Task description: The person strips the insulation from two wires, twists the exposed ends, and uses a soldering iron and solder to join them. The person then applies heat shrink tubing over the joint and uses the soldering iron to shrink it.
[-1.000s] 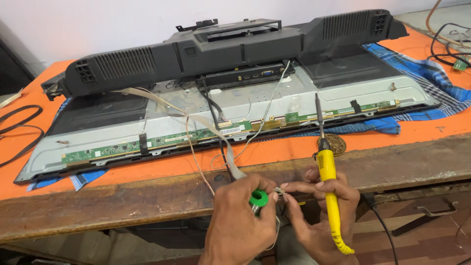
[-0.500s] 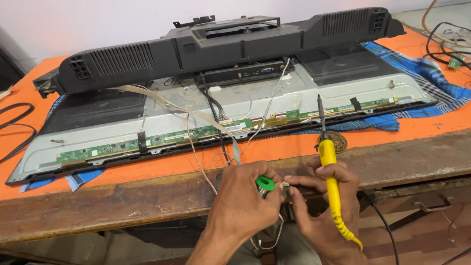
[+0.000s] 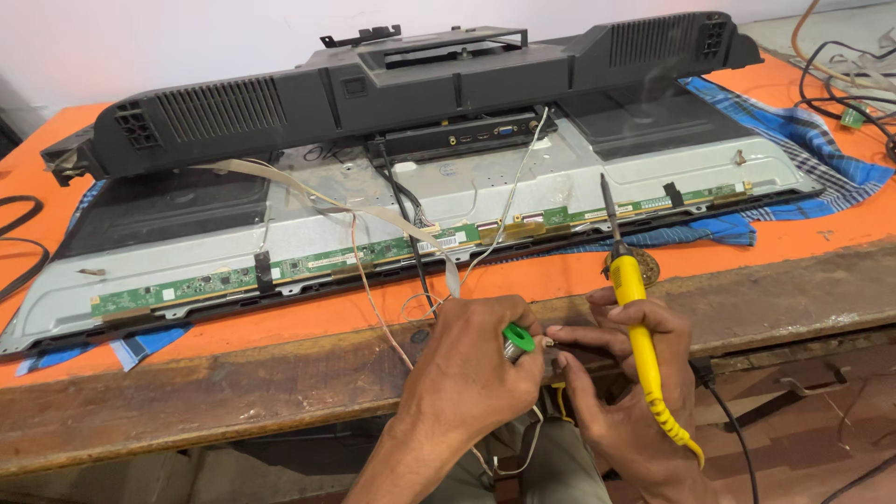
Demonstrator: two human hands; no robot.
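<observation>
- The left hand [image 3: 471, 359] is clenched around a small tool with a green end [image 3: 519, 338], which sticks out toward the right hand's fingertips.
- The right hand [image 3: 627, 373] grasps a yellow-handled soldering iron [image 3: 637, 331], tip pointing up and away from the grip, while its fingers pinch something tiny just beside the green end; what it is cannot be made out.
- Thin wires [image 3: 373, 299] trail from between the hands up across the wooden table edge [image 3: 233, 392].
- Beyond the grips lies an opened flat-screen chassis [image 3: 523, 187] with a green circuit strip [image 3: 280, 271] on orange cloth [image 3: 560, 275].
- Farthest, the black back cover [image 3: 420, 84] leans against it.
</observation>
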